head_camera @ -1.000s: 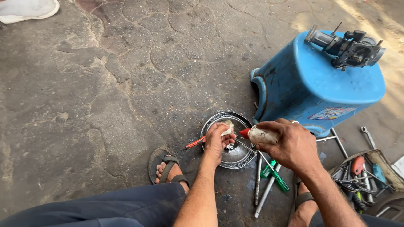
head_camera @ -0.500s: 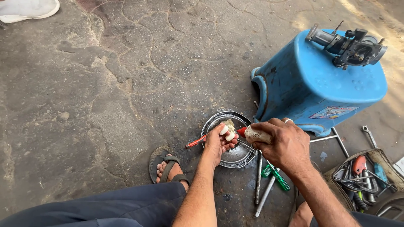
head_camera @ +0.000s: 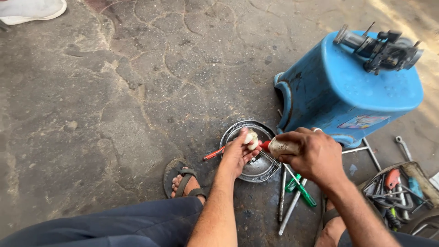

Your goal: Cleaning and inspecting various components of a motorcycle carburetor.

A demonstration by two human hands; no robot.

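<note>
My left hand holds a small pale part over a shallow round metal dish on the ground. My right hand grips a small squeeze bottle with a red nozzle, its tip pointing left at the pale part. The two hands nearly touch above the dish. A thin spring-like piece shows just below the bottle.
An overturned blue plastic stool stands behind the dish with a black-and-metal carburettor-like part on top. Screwdrivers lie beside the dish, a red-handled tool at its left, a tray of tools at right. My sandalled foot rests nearby.
Both hands have come closer together over the dish, the bottle's nozzle now right at the pale part. The view has shifted slightly.
</note>
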